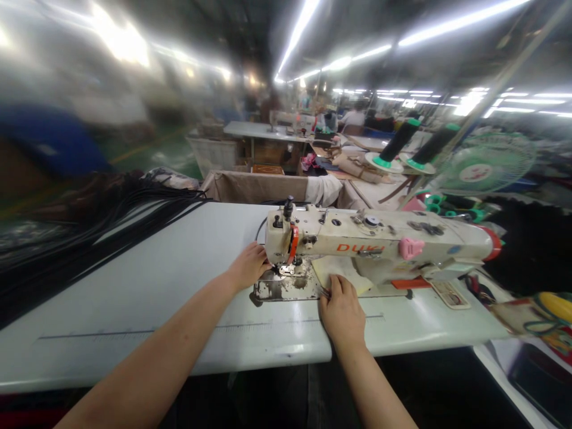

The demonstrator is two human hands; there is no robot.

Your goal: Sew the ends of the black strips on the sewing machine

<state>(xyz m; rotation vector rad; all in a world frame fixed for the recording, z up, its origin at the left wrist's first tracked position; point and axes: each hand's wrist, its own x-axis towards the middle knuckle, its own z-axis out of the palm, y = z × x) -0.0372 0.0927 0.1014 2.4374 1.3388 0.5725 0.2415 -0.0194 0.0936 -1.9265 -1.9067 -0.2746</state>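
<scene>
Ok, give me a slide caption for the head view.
At a sewing machine, left hand beside the needle area, right hand at the bedplate.

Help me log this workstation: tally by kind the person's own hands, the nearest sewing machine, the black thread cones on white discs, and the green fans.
Hands: 2 (left hand, right hand)
Nearest sewing machine: 1
Black thread cones: 2
Green fan: 1
Total: 6
</scene>
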